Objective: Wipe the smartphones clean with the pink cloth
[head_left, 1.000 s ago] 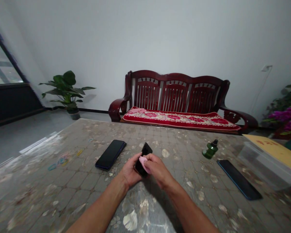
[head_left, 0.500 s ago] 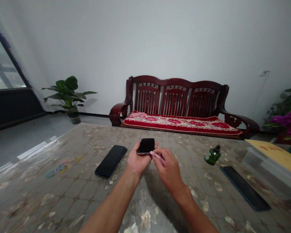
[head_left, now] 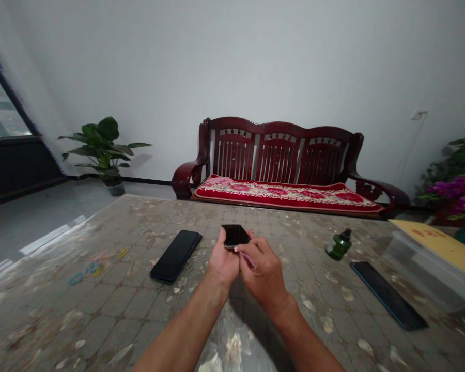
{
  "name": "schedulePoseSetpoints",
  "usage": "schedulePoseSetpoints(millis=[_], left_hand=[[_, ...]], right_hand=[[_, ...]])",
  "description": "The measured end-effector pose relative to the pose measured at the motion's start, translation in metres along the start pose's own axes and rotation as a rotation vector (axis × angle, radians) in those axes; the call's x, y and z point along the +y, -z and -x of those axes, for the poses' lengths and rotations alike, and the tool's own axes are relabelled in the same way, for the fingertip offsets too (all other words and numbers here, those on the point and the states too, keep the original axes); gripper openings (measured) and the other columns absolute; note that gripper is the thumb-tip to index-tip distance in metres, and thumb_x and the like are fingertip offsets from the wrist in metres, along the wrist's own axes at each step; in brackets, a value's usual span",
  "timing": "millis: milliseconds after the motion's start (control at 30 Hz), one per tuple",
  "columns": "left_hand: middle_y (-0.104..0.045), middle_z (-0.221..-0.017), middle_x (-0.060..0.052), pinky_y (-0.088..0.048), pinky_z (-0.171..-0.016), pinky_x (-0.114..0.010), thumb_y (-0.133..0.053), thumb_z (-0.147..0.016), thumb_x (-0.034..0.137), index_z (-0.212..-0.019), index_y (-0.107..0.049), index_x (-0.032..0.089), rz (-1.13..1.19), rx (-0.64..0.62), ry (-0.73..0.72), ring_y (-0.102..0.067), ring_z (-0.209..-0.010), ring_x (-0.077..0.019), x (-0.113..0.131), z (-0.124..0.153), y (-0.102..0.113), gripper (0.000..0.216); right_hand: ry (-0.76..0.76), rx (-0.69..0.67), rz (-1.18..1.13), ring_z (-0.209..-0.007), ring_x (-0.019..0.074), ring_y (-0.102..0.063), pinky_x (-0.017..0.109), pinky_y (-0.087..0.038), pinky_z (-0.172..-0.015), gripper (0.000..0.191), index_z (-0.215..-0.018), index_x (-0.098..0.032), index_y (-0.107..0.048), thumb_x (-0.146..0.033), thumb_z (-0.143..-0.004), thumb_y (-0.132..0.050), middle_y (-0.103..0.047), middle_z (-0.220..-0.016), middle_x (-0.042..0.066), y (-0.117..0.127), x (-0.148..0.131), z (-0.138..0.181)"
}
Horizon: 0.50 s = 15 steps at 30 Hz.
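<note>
Fingers of the right hand pinch a pink cloth at the edge of a raised phone gripped in the left hand. Right of the raised phone, a second phone; left, a third phone; right again, a green bottle; beyond, a wooden sofa.

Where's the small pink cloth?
Head view, below and right of centre: the pink cloth is pinched in the right hand, at the near edge of the phone in the left hand.
</note>
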<state>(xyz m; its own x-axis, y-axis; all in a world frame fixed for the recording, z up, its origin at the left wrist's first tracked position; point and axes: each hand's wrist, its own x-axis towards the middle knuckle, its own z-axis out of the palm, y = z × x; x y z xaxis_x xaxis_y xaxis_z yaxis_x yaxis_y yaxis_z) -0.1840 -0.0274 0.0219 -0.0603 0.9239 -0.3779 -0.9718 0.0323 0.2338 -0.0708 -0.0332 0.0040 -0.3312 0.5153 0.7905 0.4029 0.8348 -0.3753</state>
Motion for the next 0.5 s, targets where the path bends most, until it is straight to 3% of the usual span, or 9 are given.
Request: schedulePoseSetpoints(millis=[133, 233, 433, 500], left_hand=[[-0.069, -0.08, -0.006, -0.06, -0.079, -0.04, -0.03, -0.105, 0.045, -0.083, -0.065, 0.017, 0.041, -0.019, -0.068, -0.069, -0.077, -0.0207, 0.001, 0.001, -0.006, 0.05], [-0.069, -0.081, -0.006, -0.06, -0.079, -0.04, -0.03, -0.104, 0.046, -0.082, -0.066, 0.018, 0.034, -0.036, -0.105, -0.069, -0.078, -0.0202, 0.002, 0.001, -0.006, 0.05], [-0.07, -0.082, -0.01, -0.06, -0.079, -0.035, -0.034, -0.103, 0.048, -0.094, -0.069, 0.01, -0.023, -0.025, 0.011, -0.069, -0.072, -0.0195, -0.005, 0.002, -0.002, 0.052], [-0.07, -0.08, -0.009, -0.06, -0.079, -0.035, -0.034, -0.104, 0.047, -0.093, -0.068, 0.011, 0.008, -0.022, 0.012, -0.069, -0.071, -0.0187, -0.005, 0.001, -0.003, 0.051]], right_hand=[[-0.045, 0.007, 0.09, -0.079, 0.0171, -0.06, 0.027, -0.05, -0.073, 0.022, -0.09, -0.022, -0.068, -0.007, -0.084, -0.053, -0.057, -0.083, 0.004, 0.011, 0.008, -0.004], [-0.07, 0.009, 0.11, -0.075, 0.0167, -0.058, 0.027, -0.048, -0.07, 0.021, -0.087, -0.021, -0.068, -0.007, -0.084, -0.052, -0.056, -0.081, 0.003, 0.014, 0.009, -0.006], [0.001, -0.018, -0.041, -0.089, 0.0184, -0.062, 0.035, -0.05, -0.094, 0.025, -0.095, -0.023, -0.069, -0.007, -0.086, -0.052, -0.057, -0.084, 0.004, 0.002, -0.001, -0.004], [-0.019, -0.017, -0.031, -0.089, 0.0179, -0.062, 0.033, -0.051, -0.093, 0.024, -0.093, -0.024, -0.069, -0.008, -0.086, -0.053, -0.057, -0.084, 0.003, 0.003, 0.001, -0.004]])
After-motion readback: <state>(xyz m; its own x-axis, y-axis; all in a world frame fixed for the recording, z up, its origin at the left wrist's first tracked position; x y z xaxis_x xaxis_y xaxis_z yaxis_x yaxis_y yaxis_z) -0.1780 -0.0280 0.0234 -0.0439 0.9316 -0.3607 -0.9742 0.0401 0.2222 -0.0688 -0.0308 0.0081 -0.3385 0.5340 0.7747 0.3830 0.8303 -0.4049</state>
